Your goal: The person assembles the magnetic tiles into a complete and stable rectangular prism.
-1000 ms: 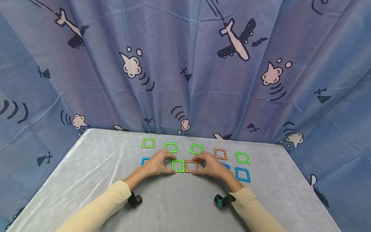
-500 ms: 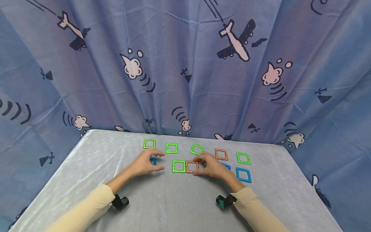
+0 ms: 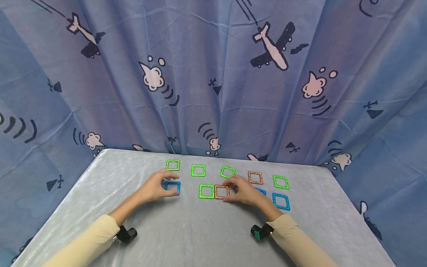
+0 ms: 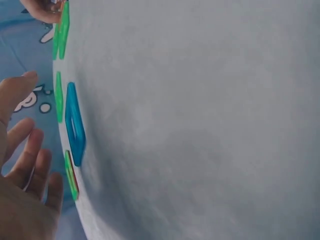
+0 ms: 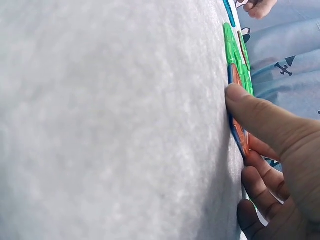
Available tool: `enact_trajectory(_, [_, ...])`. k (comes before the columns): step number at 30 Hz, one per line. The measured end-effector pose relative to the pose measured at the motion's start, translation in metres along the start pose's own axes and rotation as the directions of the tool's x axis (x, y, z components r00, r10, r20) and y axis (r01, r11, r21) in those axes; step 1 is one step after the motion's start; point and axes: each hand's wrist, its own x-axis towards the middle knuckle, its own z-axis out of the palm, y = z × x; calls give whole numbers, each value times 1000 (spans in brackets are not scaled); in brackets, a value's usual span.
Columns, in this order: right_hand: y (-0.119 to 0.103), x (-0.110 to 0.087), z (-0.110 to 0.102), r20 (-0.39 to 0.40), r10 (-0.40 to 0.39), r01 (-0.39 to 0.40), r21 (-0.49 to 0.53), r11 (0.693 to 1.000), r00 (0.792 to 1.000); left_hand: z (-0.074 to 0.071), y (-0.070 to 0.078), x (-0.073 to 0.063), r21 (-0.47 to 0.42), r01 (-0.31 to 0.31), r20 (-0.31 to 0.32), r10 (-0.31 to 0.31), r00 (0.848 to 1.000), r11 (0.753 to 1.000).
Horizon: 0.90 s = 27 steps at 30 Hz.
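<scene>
In the head view my left hand [image 3: 154, 188] is at a blue square magnetic tile [image 3: 172, 182], thumb near its front edge and fingers over its back edge. The left wrist view shows those fingers spread and loosely bent, with a gap to the blue tile [image 4: 75, 125]. My right hand [image 3: 245, 191] pinches an orange square tile [image 3: 221, 198] between thumb and fingers, flat on the table. Against the orange tile's left side lies a green square tile [image 3: 206, 197], edge to edge. In the right wrist view the thumb [image 5: 245, 97] presses the orange tile's [image 5: 239, 131] near edge.
Behind the hands runs a row of tiles: green ones [image 3: 198, 175], another orange one [image 3: 255, 183] and a green one [image 3: 281, 188] at the right. Two blue tiles lie right of my right hand, one [image 3: 281, 209] fully visible, one partly hidden. A patterned curtain [image 3: 213, 74] hangs behind the table [image 3: 200, 237].
My left hand has let go of the green tile and moved left to the blue tile. My right hand has stayed on the orange tile.
</scene>
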Motion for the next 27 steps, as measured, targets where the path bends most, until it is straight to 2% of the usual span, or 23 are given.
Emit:
enact_trajectory(9, [0,0,1,-2,-19,19,-7,1000,1000,-10,-17,-13,37,-39,-50,41,998,999])
enact_trajectory(16, [-1,0,1,3,-3,3,-8,1000,1000,-16,-31,-21,55,-36,-77,40,996,998])
enact_trajectory(21, [-2,0,1,4,4,-4,-10,1000,1000,-16,-37,-20,69,-38,-62,42,997,997])
enact_trajectory(27, [-1,0,0,4,13,-13,-7,1000,1000,-15,-37,-17,78,-18,-24,20,1000,997])
